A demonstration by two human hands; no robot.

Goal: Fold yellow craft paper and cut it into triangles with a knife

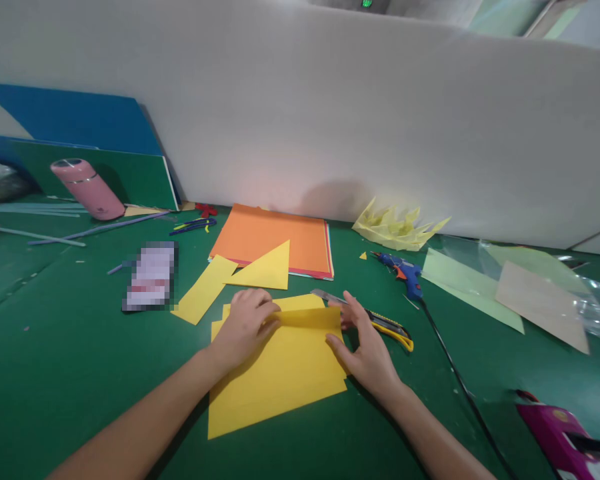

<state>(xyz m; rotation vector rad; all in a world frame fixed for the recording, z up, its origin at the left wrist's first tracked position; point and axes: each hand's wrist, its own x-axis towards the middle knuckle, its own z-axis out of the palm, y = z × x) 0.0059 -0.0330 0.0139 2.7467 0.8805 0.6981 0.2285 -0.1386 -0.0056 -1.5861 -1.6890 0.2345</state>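
Yellow paper sheets (280, 373) lie stacked on the green table in front of me, and the far edge of the top one is folded over into a raised strip. My left hand (247, 327) has its fingers curled on the left end of that strip, pinching it. At the strip's right end is my right hand (365, 347), thumb and fingers apart, close to the paper's edge. A yellow utility knife (390, 327) with its blade out lies just behind the right hand, which partly covers it. Beyond the sheets lie a yellow paper triangle (270, 270) and a yellow rectangle (207, 290).
Coloured paper sheets (275, 233), orange on top, lie behind. To the right are a blue glue gun (400, 270) with its cord, a crinkled pale-yellow paper piece (400, 227) and a pale-green sheet (470, 287). A blurred phone-like object (151, 275) and pink bottle (87, 190) stand left.
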